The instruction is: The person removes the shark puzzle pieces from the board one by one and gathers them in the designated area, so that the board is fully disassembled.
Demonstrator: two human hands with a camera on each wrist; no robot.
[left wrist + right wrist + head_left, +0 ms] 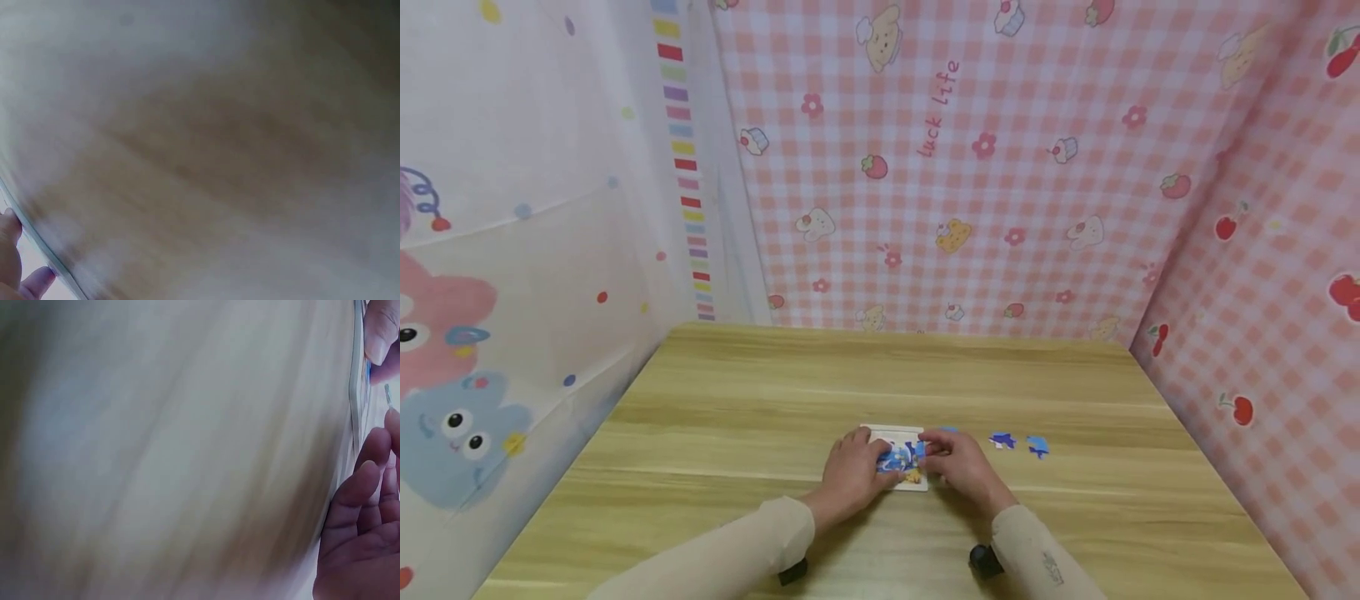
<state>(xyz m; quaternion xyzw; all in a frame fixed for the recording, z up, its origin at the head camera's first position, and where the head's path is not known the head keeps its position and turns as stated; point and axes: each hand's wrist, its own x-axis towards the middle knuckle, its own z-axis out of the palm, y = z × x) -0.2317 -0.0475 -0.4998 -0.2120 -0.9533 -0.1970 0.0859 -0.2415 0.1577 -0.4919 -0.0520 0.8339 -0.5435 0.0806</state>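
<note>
Wooden table (737, 400), stray pieces (1002, 440) beside right grip (958, 462) on blue piece (921, 450), left grip (852, 473) unclenched over tray (895, 429)

Curtained booth, cartoon-print cloth walls (992, 192), wood-grain table (760, 383)

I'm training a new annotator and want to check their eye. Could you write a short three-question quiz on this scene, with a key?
1. Multiple choice: Which of the person's hands rests on the left side of the puzzle tray? A) right; B) left; C) neither.
2. True or false: Two loose puzzle pieces lie on the table to the right of the right hand.
3. Fill in: The checked backdrop behind the table reads "luck ____".

Key: 1. B, the left hand. 2. True. 3. life.
</note>
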